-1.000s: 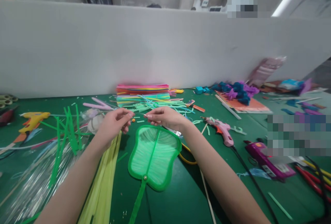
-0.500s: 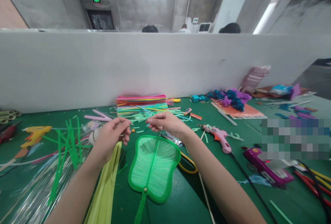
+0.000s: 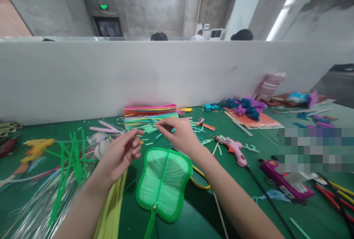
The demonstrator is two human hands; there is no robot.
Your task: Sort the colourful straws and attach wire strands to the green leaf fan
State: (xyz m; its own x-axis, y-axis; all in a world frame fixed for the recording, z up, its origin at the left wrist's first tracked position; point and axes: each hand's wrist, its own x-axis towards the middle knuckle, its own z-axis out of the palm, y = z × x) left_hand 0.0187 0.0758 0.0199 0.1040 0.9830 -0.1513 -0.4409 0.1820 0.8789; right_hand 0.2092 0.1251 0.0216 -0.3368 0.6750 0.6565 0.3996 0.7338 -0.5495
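A green leaf-shaped hand fan [image 3: 166,180] with a fuzzy rim, a central rib and a small round bead near its handle lies on the table below my hands. My left hand [image 3: 121,158] is raised at its upper left, palm turned inward. Its fingers are curled, thumb and forefinger close together. Above the fan's top edge, my right hand [image 3: 178,136] pinches with the fingertips pointing left. Whatever either pinch holds is too small or hidden to make out. A teal bit shows by the right fingers. The hands are apart, and neither grips the fan.
Coloured craft strips [image 3: 151,110] are stacked behind my hands. A yellow glue gun [image 3: 37,150] lies left, a pink glue gun [image 3: 233,147] right. Yellow-handled scissors [image 3: 200,182] stick out under my right arm. Green stems [image 3: 74,158], yellow strips [image 3: 112,209] and a purple device [image 3: 286,180] lie around.
My right hand has turned, its fingertips shifting slightly left and up. My left hand has rolled to show more palm and moved a little right. The fan stays on the table.
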